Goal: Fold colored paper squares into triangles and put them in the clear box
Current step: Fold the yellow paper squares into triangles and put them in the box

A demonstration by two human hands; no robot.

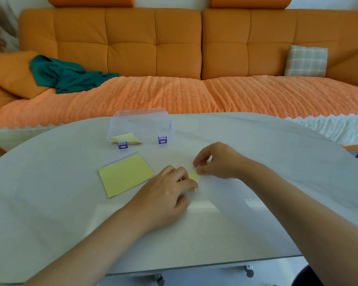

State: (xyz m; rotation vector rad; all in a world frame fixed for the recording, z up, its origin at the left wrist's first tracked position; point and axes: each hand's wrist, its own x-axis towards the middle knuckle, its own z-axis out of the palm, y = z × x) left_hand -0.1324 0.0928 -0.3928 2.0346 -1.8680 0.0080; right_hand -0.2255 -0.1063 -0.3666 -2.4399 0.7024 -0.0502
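A small yellow paper piece [194, 176] lies on the white table [256, 145] between my hands, mostly hidden by them. My left hand [165, 195] has curled fingers pressing on its near side. My right hand [217, 161] pinches its far edge with thumb and fingers. To the left lies a stack of paper squares [125, 175], yellow on top with a purple sheet peeking out behind. Further back stands the clear box [141, 125] with purple latches, open, holding folded yellow pieces [125, 138] at its front left.
An orange sofa [153, 48] with a textured orange throw runs behind the table. A green cloth [66, 76] lies on its left side and a plaid cushion [306, 61] on the right. The table's near edge curves below my forearms.
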